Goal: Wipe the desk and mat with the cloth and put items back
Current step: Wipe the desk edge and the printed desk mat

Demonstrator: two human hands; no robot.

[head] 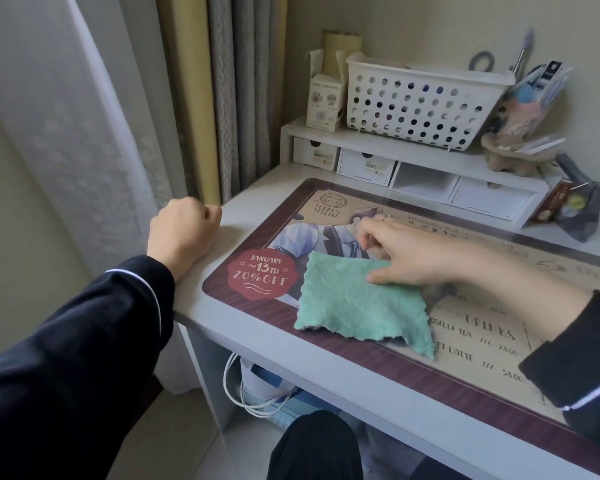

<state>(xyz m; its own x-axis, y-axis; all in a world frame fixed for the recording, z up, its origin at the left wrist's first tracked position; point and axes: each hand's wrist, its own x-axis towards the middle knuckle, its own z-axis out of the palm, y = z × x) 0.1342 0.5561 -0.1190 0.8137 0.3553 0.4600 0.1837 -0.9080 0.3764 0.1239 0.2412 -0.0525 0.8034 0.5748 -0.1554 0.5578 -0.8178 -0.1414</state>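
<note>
Item 1: cloth (354, 306), green, roughly square with no marked long axis, lay flat on the left half of the mat (378, 362), near its front border.

Item 2: right hand (423, 254), fingers extended and loosely spread, thumb pressed on the cloth's far right corner, gripping nothing. Most of the cloth lay left of the hand and nearer the person.

Item 3: left hand (181, 230), curled into a fist holding nothing, rested on the left corner of the desk (243, 209), well apart from the cloth.

Judgement: the right hand was the nearer, in contact; a wiping stroke would likely drag the cloth across the mat.

Rear: 1 perforated basket (420, 102) above small drawers (364, 166).
</note>
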